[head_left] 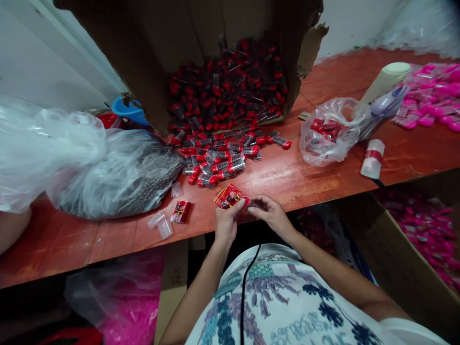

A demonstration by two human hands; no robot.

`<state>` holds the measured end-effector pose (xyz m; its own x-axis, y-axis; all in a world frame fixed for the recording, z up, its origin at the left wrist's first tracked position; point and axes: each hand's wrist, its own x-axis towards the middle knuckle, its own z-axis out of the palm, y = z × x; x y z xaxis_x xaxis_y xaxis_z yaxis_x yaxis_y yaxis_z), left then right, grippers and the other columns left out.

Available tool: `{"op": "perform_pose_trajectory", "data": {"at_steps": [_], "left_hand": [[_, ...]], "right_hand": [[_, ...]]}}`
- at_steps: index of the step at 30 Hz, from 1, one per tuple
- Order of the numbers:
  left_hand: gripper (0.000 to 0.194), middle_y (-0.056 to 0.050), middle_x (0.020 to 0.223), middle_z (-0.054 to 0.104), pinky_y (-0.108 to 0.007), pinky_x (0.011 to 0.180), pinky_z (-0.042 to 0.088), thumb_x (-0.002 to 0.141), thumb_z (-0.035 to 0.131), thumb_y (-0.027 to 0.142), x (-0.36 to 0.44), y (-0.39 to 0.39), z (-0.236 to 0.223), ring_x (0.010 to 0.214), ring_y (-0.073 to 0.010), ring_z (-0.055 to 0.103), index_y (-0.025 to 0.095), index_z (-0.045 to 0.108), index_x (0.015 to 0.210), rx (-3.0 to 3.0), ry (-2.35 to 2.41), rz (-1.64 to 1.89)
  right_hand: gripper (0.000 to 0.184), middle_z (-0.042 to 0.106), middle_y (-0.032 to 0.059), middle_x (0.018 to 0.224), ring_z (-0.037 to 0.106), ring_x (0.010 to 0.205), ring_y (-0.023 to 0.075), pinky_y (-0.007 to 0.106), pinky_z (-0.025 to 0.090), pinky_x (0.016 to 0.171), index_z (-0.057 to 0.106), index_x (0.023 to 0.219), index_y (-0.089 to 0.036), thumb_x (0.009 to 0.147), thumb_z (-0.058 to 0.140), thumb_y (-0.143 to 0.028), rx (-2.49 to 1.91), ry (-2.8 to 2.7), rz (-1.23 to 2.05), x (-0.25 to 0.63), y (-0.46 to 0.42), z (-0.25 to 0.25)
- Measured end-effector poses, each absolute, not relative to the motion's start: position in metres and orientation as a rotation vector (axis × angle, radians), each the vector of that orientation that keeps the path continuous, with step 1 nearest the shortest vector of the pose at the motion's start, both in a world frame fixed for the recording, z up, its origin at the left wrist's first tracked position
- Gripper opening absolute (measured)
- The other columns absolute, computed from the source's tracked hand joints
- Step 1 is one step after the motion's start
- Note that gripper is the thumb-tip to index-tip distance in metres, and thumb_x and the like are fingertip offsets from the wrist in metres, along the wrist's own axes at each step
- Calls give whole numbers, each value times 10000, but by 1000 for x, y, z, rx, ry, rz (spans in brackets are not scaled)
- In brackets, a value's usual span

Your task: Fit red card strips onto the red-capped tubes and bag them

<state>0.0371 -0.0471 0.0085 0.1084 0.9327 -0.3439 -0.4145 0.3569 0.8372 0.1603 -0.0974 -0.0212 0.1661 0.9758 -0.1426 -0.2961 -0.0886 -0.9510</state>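
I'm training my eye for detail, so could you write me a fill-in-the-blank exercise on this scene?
1. The left hand holds printed packets coloured mainly ____.
2. The bag of small dark pieces lies to the ____ of the loose red-ended tubes.
3. The goods heaped at the far right of the tabletop are bright ____.

Missing words: red; left; pink.

Blue container (130, 113) at left, pink packets (431, 98) at far right
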Motion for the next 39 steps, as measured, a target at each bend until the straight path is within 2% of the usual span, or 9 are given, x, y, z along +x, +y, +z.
{"op": "perform_pose_trajectory", "data": {"at_steps": [4,11,13,16,19,26,31,36,39], "left_hand": [[235,6,690,672,-254,678,507,547,799,133,37,-48,8,644,-135,629,143,658,735,808,1015,1066],[240,15,729,672,-279,721,510,568,787,124,42,-55,9,685,-145,630,178,655,761,916,1003,1196],[311,26,732,669,-270,720,507,561,793,125,42,-55,9,674,-136,629,195,664,835,911,1013,1204],[548,39,787,669,-237,720,494,530,803,92,40,-53,9,691,-113,627,236,634,1031,887,998,1161],[620,24,805,674,-228,729,489,521,805,87,37,-50,8,712,-112,631,225,612,1094,859,987,1079],[452,7,783,680,-234,715,496,555,798,118,37,-46,8,692,-121,633,179,651,978,756,964,1104],[506,33,731,665,-229,692,496,520,810,104,38,-47,6,651,-111,621,199,640,987,827,996,1172],[359,12,734,676,-260,699,499,520,809,119,37,-45,1,669,-130,625,150,660,845,874,976,1117],[328,-8,748,691,-292,723,504,515,810,121,36,-43,-2,684,-149,637,137,660,806,862,967,1050]], "right_hand": [[263,679,-3,853,621,780,146,300,506,758,648,948,-215,714,710,-318,-1143,-844,1241,163,-96,-28],[264,676,14,904,628,836,164,319,507,799,680,944,-216,708,718,-328,-1158,-906,1203,168,-94,-26],[249,667,15,902,623,832,164,311,506,786,688,952,-225,724,708,-326,-1177,-939,1159,168,-95,-24],[224,642,24,909,609,846,165,298,496,774,695,986,-244,770,669,-296,-1219,-1060,1010,168,-98,-23],[230,621,29,924,599,875,167,299,486,786,692,1026,-263,804,632,-268,-1236,-1167,889,168,-100,-24],[238,646,23,930,611,874,172,308,496,803,690,997,-245,774,675,-327,-1200,-982,1033,167,-99,-26],[219,619,23,911,597,855,158,283,488,768,700,996,-252,782,665,-284,-1221,-1095,920,169,-100,-22],[227,662,20,933,619,878,169,293,492,794,702,979,-244,761,688,-307,-1169,-959,1033,168,-102,-21],[252,690,11,919,635,823,172,266,509,672,694,981,-238,751,690,-340,-1152,-792,1196,168,-102,-22]]}}
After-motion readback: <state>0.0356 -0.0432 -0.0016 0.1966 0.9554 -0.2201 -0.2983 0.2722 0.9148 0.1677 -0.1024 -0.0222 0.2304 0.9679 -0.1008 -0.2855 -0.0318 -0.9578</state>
